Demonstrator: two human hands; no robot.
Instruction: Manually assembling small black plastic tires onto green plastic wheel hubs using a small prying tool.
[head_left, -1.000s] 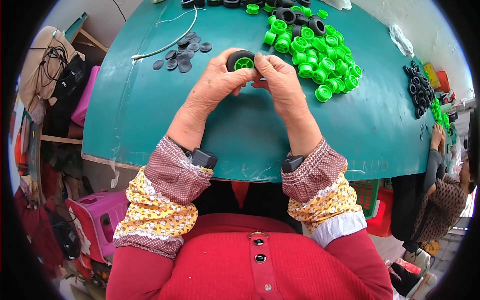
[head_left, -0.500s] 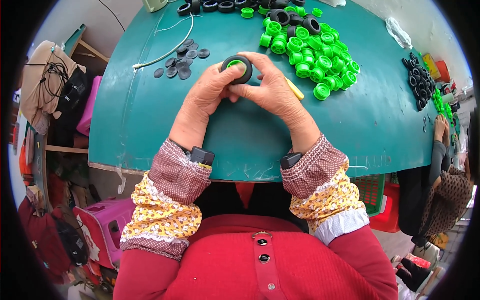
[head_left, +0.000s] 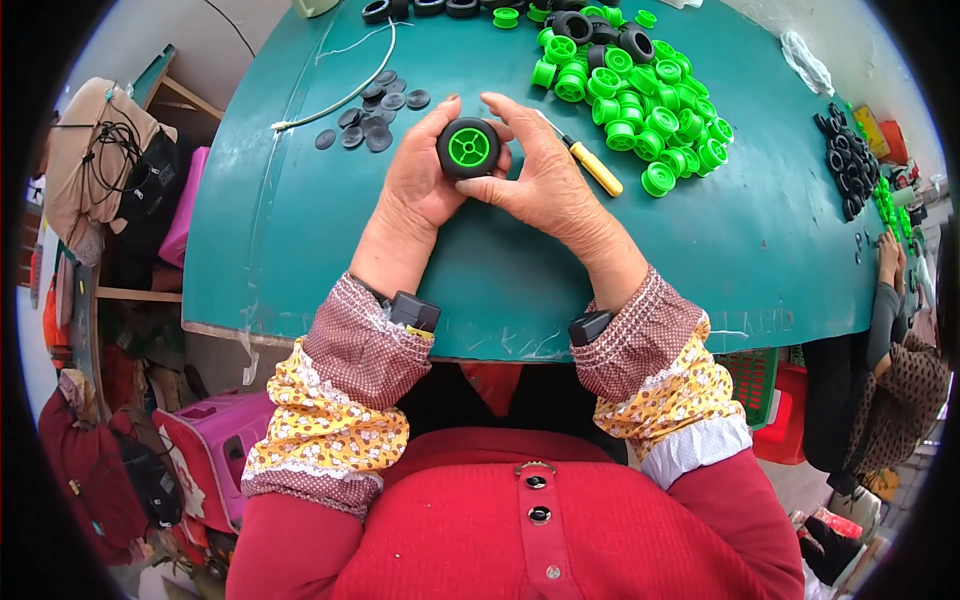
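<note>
Between my two hands is a toy wheel (head_left: pixel 470 147), a black rubber tire around a green spoked hub, its spoked face turned up. The fingers of my left hand (head_left: pixel 412 178) support its left side, thumb up along the tire. My right hand (head_left: pixel 545 180) has its thumb against the tire's lower edge and curled fingers at its right side; the index finger is raised off it. Beside my right hand lies a screwdriver-like tool (head_left: pixel 598 170) with a yellow handle and thin metal shaft. To the upper left are several black discs (head_left: pixel 378 138).
A heap of green wheel hubs (head_left: pixel 660 120) sits at the far right, some black tires (head_left: pixel 635 43) on it. More tires (head_left: pixel 462 8) line the far edge. A pale cord (head_left: pixel 345 100) curves across the green table (head_left: pixel 300 250). Another person's hands (head_left: pixel 890 255) are at the right.
The wheel has been tilted so its spoked face shows fully. My left thumb has come off the hub, my right index finger has lifted, and more of the yellow-handled tool shows.
</note>
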